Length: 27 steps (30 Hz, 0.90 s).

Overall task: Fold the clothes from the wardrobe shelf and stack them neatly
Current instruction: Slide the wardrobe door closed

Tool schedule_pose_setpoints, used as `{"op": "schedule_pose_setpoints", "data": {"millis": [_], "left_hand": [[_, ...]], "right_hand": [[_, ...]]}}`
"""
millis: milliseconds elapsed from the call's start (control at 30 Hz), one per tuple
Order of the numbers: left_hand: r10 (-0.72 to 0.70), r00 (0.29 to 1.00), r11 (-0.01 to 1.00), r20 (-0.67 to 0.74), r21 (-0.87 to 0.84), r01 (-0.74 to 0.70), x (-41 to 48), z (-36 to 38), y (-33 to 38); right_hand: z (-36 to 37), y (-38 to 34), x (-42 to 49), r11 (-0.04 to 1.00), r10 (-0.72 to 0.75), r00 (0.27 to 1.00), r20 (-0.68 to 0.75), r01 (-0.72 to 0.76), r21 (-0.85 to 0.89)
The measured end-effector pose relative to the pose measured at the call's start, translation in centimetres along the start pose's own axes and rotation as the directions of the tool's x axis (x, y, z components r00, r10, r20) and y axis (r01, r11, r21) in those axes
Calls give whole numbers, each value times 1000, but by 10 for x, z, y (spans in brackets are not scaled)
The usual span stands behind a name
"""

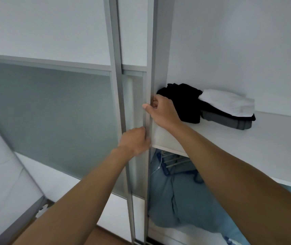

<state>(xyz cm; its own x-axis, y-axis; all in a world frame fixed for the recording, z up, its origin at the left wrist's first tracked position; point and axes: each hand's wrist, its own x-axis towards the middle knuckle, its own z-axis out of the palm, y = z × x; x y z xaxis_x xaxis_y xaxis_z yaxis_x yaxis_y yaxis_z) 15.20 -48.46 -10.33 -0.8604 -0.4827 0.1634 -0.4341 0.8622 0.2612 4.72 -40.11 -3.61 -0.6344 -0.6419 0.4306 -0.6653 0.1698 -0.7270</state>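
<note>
Shelf (247,147), one clothes pile (210,105), left hand (134,140), right hand (162,110) gripping door (136,92)

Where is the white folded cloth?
In the head view, the white folded cloth lies right of centre on the white wardrobe shelf, atop grey and black clothes, right of the right hand gripping the silver door frame.

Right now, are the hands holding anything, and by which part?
The left hand and the right hand both grip the sliding door by its vertical edge frame.
</note>
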Motion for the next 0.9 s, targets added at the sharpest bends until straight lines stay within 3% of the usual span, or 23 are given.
{"op": "schedule_pose_setpoints", "data": {"millis": [367,633,800,900], "left_hand": [[197,980,979,41,41,-199,0,16,107],[343,939,938,29,-66,-341,-6,48,201],[473,881,879,-33,-51,-474,-23,60,241],[625,776,780,-87,25,-625,-31,58,258]], "right_hand": [[-102,48,-56,999,36,997,-69,-38,-28],[-189,89,-106,990,106,984,-147,-118,-78],[-246,110,-141,976,144,968,-206,-173,-130],[-277,123,-162,961,145,955,-257,-198,-194]]}}
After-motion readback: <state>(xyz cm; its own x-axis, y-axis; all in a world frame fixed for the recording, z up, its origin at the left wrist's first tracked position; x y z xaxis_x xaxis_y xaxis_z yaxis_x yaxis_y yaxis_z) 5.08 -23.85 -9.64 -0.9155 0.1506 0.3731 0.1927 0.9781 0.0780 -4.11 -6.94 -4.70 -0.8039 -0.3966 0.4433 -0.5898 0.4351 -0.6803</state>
